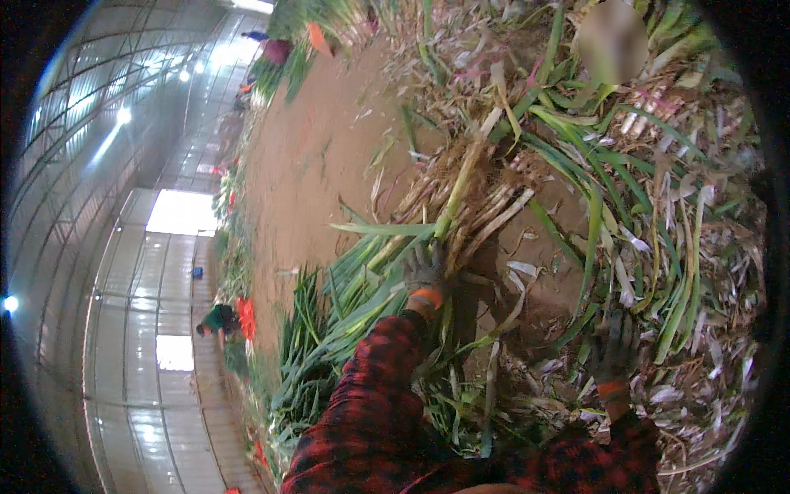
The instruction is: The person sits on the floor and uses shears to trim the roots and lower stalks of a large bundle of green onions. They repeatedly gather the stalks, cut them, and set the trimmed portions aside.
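Note:
My left hand (426,265), in a dark glove with an orange cuff, lies on the stalks of a pile of green onions (364,296). A thick yellow-green stalk (460,185) rises beside its fingertips; the glove hides whether the fingers close around anything. The pile's pale stems and brown roots (487,210) point away from me, its green leaves to the left. Farther right, my right hand (614,339), gloved as well, is spread over loose leaves and peelings (666,370), with nothing seen held in it.
Bare brown ground (296,173) stretches left of the pile. Strewn onion leaves (592,228) and husks cover the right side. A person in dark green (216,321) bends beside an orange-red sack (245,318) at far left. More onions (265,80) and people are farther off; one patch at upper right is blurred.

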The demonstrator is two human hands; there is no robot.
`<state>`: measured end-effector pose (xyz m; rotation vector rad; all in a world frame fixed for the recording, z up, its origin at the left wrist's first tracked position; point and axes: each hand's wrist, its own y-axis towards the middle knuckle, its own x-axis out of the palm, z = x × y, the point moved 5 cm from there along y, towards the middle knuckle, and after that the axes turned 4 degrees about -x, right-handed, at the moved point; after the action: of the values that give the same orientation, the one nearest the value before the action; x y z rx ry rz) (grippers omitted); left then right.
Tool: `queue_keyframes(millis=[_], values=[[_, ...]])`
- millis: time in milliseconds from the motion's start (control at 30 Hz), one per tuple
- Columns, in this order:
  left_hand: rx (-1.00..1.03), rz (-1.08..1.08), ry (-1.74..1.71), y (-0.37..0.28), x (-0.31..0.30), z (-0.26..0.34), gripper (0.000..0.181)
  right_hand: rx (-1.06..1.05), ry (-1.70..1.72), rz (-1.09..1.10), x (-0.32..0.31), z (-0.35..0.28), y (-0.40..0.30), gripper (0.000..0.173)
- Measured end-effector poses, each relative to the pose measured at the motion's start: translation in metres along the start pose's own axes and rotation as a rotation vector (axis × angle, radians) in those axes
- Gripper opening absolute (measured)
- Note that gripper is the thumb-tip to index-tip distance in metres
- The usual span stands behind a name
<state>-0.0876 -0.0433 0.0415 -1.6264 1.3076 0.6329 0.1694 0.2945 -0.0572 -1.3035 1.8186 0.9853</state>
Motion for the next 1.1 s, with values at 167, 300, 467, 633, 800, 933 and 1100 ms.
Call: queue_keyframes(millis=[167,300,467,633,800,933,1100], values=[[0.058,0.294,-0.040,0.018,0.011,-0.008,0.095,0.104,-0.115,-0.036,0.012,0.013,-0.003,0.068],[0.039,0.358,-0.240,0.036,0.100,-0.079,0.085,0.123,0.255,-0.075,0.024,-0.047,-0.004,0.076],[0.290,0.303,-0.253,-0.012,0.038,-0.056,0.072,-0.116,-0.030,0.059,-0.075,-0.125,0.014,0.076],[0.373,0.431,-0.404,-0.059,0.068,-0.080,0.072,-0.003,0.306,-0.152,-0.039,-0.162,0.029,0.073],[0.625,0.295,-0.877,-0.118,0.050,-0.098,0.072,-0.246,0.594,-0.200,-0.005,-0.287,0.049,0.069],[0.616,-0.188,-2.053,-0.107,0.082,-0.087,0.050,-0.520,0.403,-0.209,0.036,-0.355,0.048,0.079],[0.394,-0.225,-2.208,-0.113,0.109,-0.124,0.029,-0.560,0.286,-0.250,0.050,-0.372,0.032,0.090]])
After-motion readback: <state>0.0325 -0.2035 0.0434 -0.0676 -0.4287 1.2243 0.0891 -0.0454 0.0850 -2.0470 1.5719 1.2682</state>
